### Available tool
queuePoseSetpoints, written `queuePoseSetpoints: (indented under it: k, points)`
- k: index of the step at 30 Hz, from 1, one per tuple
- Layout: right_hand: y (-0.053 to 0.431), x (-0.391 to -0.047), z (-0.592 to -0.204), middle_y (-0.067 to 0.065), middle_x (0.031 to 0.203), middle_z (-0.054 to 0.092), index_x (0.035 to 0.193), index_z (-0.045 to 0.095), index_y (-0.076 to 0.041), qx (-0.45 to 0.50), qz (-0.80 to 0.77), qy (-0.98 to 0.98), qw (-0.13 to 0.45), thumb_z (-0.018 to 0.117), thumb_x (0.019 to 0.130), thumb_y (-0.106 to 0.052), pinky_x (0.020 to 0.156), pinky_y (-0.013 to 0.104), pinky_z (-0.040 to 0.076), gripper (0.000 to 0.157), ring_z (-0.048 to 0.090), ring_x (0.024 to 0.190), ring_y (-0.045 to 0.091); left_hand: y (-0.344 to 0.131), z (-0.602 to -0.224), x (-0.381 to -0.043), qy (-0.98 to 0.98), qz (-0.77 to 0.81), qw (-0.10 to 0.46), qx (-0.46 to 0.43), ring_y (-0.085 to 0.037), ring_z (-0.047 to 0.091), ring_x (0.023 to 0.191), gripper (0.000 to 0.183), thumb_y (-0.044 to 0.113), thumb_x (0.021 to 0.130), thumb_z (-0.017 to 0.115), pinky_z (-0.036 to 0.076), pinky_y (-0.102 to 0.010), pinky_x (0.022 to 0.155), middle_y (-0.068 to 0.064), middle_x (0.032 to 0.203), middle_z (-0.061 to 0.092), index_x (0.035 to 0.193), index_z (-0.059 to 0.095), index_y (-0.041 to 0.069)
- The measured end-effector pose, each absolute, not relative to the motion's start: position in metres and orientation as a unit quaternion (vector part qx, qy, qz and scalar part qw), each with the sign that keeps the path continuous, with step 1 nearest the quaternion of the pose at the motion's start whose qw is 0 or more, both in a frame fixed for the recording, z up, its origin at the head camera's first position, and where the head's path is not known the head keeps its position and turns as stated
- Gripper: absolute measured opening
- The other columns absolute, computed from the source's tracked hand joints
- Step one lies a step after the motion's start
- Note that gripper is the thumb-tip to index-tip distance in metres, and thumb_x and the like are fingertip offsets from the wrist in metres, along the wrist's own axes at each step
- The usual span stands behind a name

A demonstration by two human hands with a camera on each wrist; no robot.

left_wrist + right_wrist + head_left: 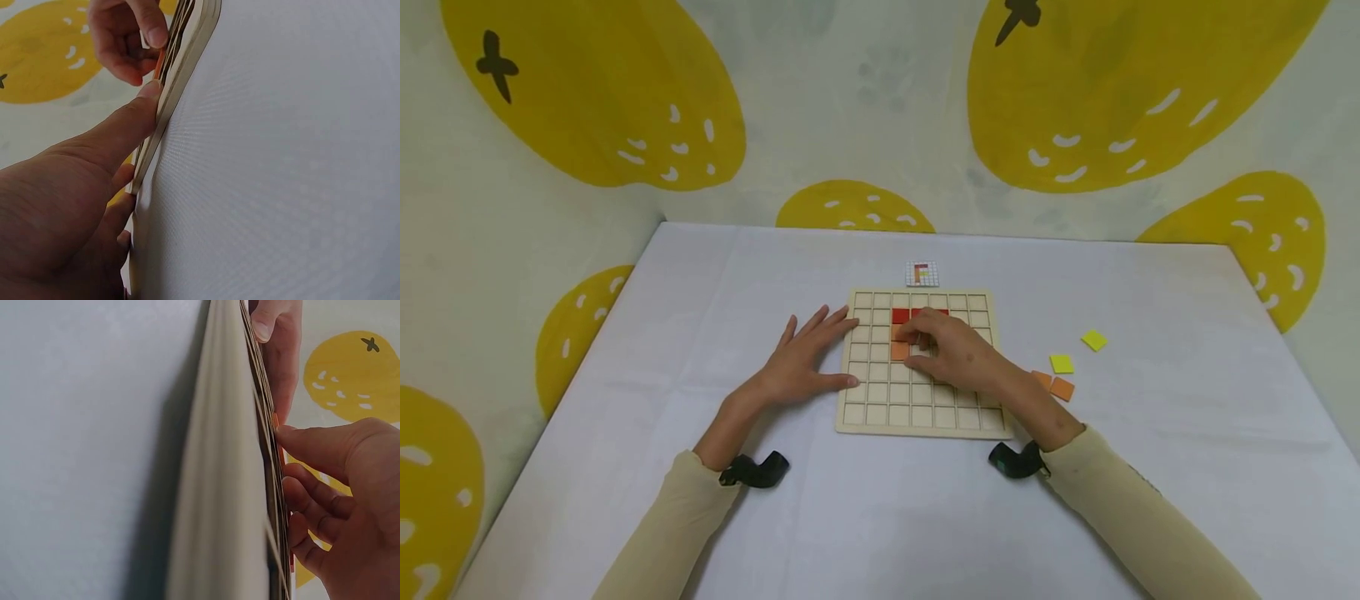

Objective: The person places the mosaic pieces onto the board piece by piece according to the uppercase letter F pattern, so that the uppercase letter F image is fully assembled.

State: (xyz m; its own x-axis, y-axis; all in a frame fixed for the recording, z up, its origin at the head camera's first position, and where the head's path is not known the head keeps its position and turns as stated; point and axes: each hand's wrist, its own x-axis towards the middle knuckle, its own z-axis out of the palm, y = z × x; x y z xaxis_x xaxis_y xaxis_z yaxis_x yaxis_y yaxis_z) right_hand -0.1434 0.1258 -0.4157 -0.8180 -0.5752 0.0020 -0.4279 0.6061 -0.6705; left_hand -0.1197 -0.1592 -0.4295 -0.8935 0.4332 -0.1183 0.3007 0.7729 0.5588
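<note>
A wooden grid board (925,422) lies on the table, with red square tiles (901,316) in its upper part and orange square tiles (899,352) below the leftmost red one. My right hand (958,354) is over the board, thumb and curled fingers about the lower orange tile. In the right wrist view the thumb tip (284,431) is at the edge of the orange tile (280,447). With fingers spread, my left hand (801,362) rests at the board's left edge. Its thumb (150,90) touches the rim in the left wrist view. The right hand hides part of the grid.
Behind the board lies a small pattern card (922,273) with a coloured grid. To the right are loose yellow tiles (1062,364) and orange tiles (1062,389), one partly behind the right forearm. A patterned cloth wall (865,108) stands behind the white table (880,517).
</note>
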Motion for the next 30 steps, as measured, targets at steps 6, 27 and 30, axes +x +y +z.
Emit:
queuePoseSetpoints:
  k: [6, 27, 30]
  points:
    - [0.1266, -0.1421, -0.4141, -0.003, 0.109, 0.068, 0.123, 0.072, -0.016, -0.279, -0.343, 0.891, 0.102, 0.081, 0.092, -0.018, 0.088, 0.034, 0.054, 0.033, 0.060, 0.098, 0.017, -0.1581, -0.4287, -0.1207, 0.934, 0.272, 0.121, 0.196, -0.028, 0.006, 0.166, 0.089, 0.048, 0.090, 0.078, -0.009, -0.063, 0.131, 0.002, 0.176, 0.021, 0.164, 0.034, 0.026]
    - [0.1242, -0.1406, -0.4166, 0.000, 0.102, 0.070, 0.116, 0.074, -0.015, -0.275, -0.371, 0.884, 0.074, 0.082, 0.089, -0.011, 0.079, 0.032, 0.054, 0.028, 0.061, 0.088, 0.017, -0.1587, -0.4297, -0.1213, 0.934, 0.271, 0.123, 0.197, -0.028, 0.005, 0.166, 0.089, 0.049, 0.090, 0.079, -0.009, -0.063, 0.131, 0.002, 0.176, 0.020, 0.164, 0.034, 0.026]
    - [0.1229, -0.1401, -0.4164, 0.001, 0.103, 0.071, 0.116, 0.074, -0.014, -0.275, -0.372, 0.884, 0.071, 0.083, 0.089, -0.010, 0.080, 0.032, 0.054, 0.029, 0.061, 0.088, 0.018, -0.1586, -0.4299, -0.1215, 0.934, 0.272, 0.123, 0.195, -0.028, 0.005, 0.166, 0.089, 0.049, 0.090, 0.079, -0.009, -0.063, 0.131, 0.002, 0.176, 0.020, 0.164, 0.034, 0.026]
